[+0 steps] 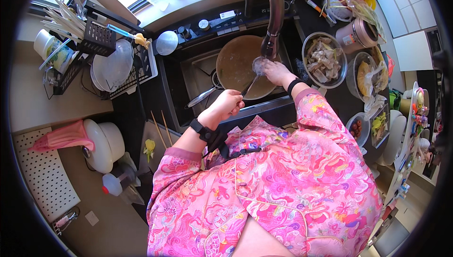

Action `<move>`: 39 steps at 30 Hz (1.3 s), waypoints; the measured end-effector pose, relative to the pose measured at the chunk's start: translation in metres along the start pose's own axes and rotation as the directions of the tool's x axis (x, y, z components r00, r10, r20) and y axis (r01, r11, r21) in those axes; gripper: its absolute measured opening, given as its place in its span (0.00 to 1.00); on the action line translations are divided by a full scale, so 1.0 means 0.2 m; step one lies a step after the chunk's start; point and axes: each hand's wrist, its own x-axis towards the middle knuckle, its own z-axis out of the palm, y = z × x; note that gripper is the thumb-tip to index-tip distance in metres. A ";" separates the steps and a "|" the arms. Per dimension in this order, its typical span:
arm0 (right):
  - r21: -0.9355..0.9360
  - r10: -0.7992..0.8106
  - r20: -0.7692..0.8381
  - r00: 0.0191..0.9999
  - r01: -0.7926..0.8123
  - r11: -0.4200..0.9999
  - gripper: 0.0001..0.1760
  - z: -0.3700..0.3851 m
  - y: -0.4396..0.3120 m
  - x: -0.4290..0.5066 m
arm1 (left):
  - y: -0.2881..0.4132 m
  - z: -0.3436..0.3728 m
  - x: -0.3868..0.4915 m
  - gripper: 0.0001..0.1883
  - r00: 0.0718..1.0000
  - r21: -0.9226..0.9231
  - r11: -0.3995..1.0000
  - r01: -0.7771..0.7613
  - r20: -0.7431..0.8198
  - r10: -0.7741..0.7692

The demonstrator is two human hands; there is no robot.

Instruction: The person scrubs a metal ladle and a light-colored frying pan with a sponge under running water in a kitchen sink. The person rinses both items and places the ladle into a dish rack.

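My left hand point(226, 105) grips the dark handle of a ladle or skimmer point(252, 84). At the far end of that handle, my right hand point(277, 73) touches the round, shiny head, wet under the faucet point(271, 41). Its fingers partly cover the head, so its exact shape cannot be told. Directly below both hands sits a wide round pan point(235, 62) holding murky brown liquid. The pan rests in the dark-edged sink point(193, 66), and a metal handle point(201, 97) lies at its lower left.
Right of the sink are a metal bowl of meat pieces point(324, 60), a pink insulated pot point(355, 37) and a bowl of small reddish-brown items point(359, 129). To the left stands a dish rack point(141, 62) with plates. Chopsticks point(161, 129) lie nearer me, beside a white lidded pot point(106, 143).
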 end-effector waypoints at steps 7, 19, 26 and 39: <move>0.117 -0.050 0.090 0.995 0.040 0.992 0.11 0.04 0.04 0.02 | -0.06 -0.09 -0.03 0.23 0.992 -0.290 0.956 0.052 0.126 -0.016; 0.447 -0.210 0.039 0.977 0.171 0.878 0.13 -0.17 0.03 0.18 | -0.14 -0.29 -0.13 0.14 0.997 0.408 0.909 -0.082 0.048 0.069; 0.959 0.459 0.040 0.888 -0.163 0.231 0.15 0.10 -0.06 0.22 | -0.15 -0.25 -0.17 0.15 0.990 0.094 0.994 -0.058 0.130 0.046; 0.515 0.224 0.766 0.602 -0.366 -0.776 0.18 -0.04 -0.09 0.24 | -0.18 -0.30 -0.23 0.14 0.966 -0.204 0.979 0.014 0.255 0.039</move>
